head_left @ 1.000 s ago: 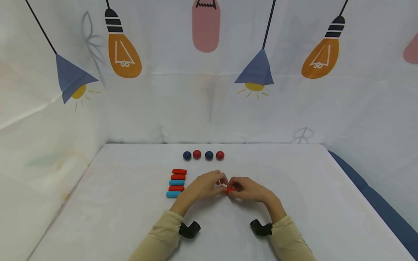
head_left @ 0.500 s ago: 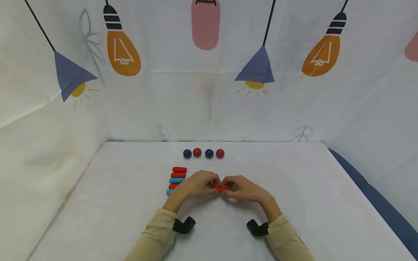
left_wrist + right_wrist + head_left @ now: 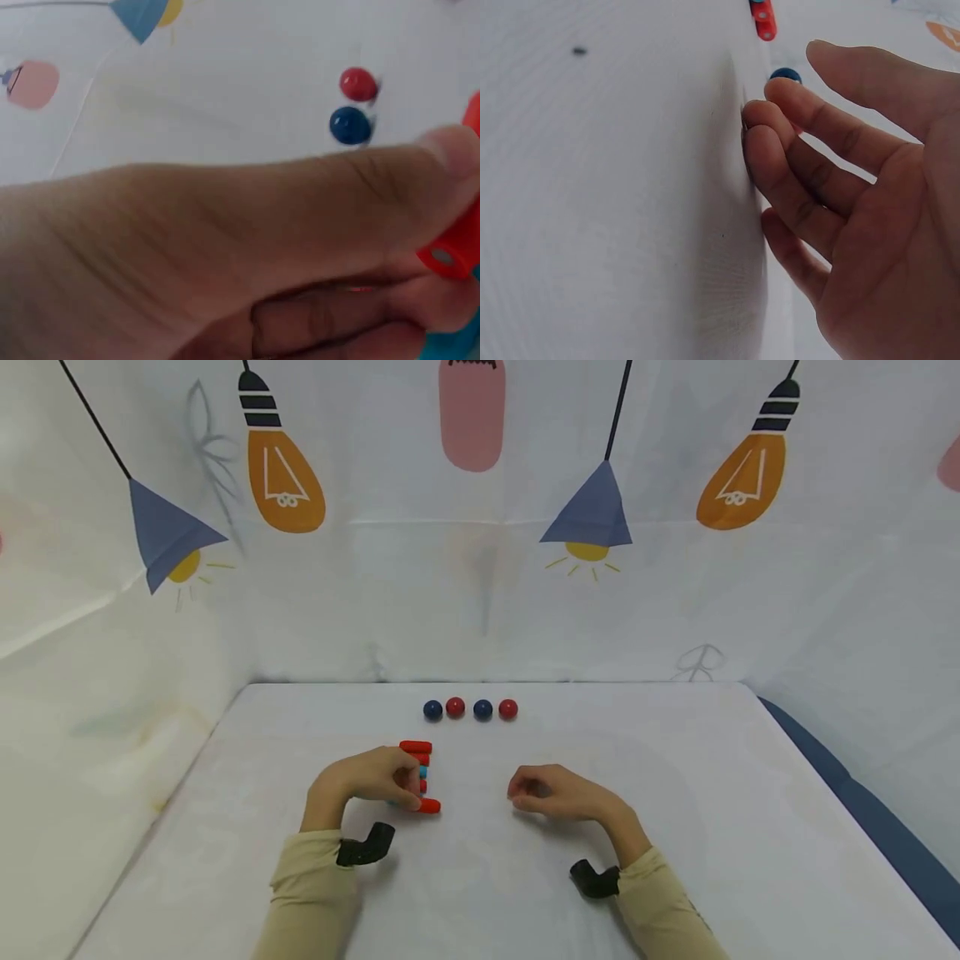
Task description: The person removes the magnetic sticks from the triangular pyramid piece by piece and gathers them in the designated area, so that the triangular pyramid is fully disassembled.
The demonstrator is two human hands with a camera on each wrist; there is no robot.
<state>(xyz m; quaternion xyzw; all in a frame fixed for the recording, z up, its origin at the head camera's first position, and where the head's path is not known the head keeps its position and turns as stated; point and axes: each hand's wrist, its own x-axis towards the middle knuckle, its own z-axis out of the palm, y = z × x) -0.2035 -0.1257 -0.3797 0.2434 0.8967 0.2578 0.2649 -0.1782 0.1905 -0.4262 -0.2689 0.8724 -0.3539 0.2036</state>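
My left hand [image 3: 366, 777] pinches a red magnetic rod [image 3: 431, 807] between thumb and fingers, at the near end of a column of rods. In the left wrist view, a grey metal disc shows in the end of this red rod [image 3: 459, 244], and a bit of a blue rod [image 3: 448, 346] lies under the fingers. The column's farthest rod [image 3: 416, 747] is red. Other red and blue rods are partly covered by the hand. Holding nothing, my right hand [image 3: 562, 792] rests by the table surface, its fingers loosely bent in the right wrist view [image 3: 855, 172].
Red and blue balls stand in a row near the back of the white table [image 3: 645, 727], among them a blue ball [image 3: 432, 710] and a red ball [image 3: 507, 709]. A printed cloth [image 3: 420, 602] hangs behind the table. Both wrists carry black mounts.
Both hands were together at the red rod in mid-table. The right hand has let go and stayed there; the left hand has carried the rod left to the near end of the column.
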